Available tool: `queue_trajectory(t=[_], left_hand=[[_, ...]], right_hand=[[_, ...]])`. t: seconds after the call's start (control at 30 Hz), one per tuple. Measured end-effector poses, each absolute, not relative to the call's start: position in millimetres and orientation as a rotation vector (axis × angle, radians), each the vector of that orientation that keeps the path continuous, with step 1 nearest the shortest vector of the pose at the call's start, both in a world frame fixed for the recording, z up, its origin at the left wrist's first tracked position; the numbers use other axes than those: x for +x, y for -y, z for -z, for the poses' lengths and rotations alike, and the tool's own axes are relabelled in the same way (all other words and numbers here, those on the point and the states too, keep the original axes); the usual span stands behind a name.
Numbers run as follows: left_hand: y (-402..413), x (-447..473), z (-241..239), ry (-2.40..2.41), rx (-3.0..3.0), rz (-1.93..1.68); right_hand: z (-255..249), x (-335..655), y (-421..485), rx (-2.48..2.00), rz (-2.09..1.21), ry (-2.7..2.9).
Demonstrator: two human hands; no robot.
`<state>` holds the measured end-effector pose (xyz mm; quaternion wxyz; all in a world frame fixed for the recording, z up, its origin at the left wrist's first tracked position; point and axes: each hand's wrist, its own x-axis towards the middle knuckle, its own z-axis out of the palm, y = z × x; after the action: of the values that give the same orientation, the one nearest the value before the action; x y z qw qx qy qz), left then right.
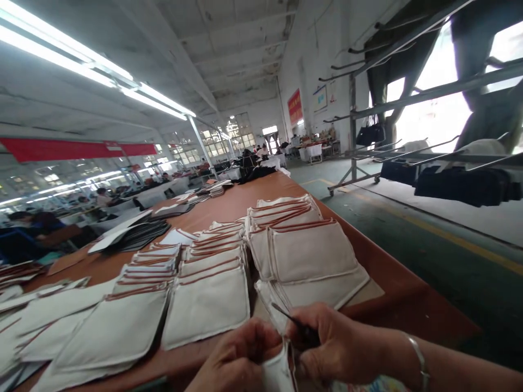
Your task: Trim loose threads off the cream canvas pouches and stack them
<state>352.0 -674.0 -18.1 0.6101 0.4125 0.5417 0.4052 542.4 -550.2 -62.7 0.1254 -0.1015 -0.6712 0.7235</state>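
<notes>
Two hands: both low in front of the person, close together, meeting at one cloth piece [278,373].
Left hand [245,354]: thumb and fingers pinched together on the cloth piece, from its left side.
Right hand [330,345]: clamped around a dark tool [306,331], with the thumb low beside the edge of the cloth piece; whether that thumb presses on it cannot be told.
Tool tip: thin and pointed, sticking out past the right hand's fingers, up and to the left.
Cloth piece: pale with a brown edge, between the two hands, its lower part cut off by the bottom of the view.
Bracelet [420,359]: silver-coloured, on the wrist behind the right hand.
Right stack [312,253]: pale cloth pieces with brown edging, just beyond the right hand, overlapping in a leaning row.
Middle stack [208,305]: similar pieces, just beyond the left hand and slightly left of it.
Left stack [112,326]: more of them, farther left of the left hand.
Desk [396,272]: brown-topped, stretching away beyond both hands, carrying the stacks.
Dark sheets [141,234]: on the desk, well beyond the left hand, to its left.
Rack [353,130]: metal, well apart from the right hand, beyond it to the right, with dark bags [461,185] on its lower arms.
</notes>
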Motion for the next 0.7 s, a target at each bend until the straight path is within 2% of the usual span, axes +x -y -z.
queue_trajectory(t=[0.13, 0.33, 0.4, 0.53, 0.57, 0.63, 0.7], left_hand=[[675.7, 350.7, 32.4, -1.268, 1.033, -1.069], [672.2, 350.8, 34.1, -1.257, 1.032, -1.026], [669.7, 351.3, 28.8, -1.242, 1.039, -1.0], [663.4, 353.7, 21.9, -1.328, 1.127, -0.962], [661.4, 354.4, 22.6, -1.358, 1.177, -0.95], [657.7, 356.2, 27.9, -1.385, 1.281, -0.947], [655.4, 358.2, 36.5, -1.388, 1.325, -0.951]], right_hand=[[53.5, 538.0, 554.0, -0.386, -1.914, 2.051], [42.6, 535.5, 546.9, -0.38, -1.956, 2.108], [39.3, 535.5, 547.1, -0.335, -1.712, 2.236], [42.4, 535.1, 553.5, -0.13, -0.688, 2.501], [45.9, 534.5, 555.4, -0.092, -0.515, 2.513], [55.0, 532.4, 558.2, -0.082, -0.407, 2.508], [64.1, 529.5, 558.9, -0.174, -0.546, 2.457]])
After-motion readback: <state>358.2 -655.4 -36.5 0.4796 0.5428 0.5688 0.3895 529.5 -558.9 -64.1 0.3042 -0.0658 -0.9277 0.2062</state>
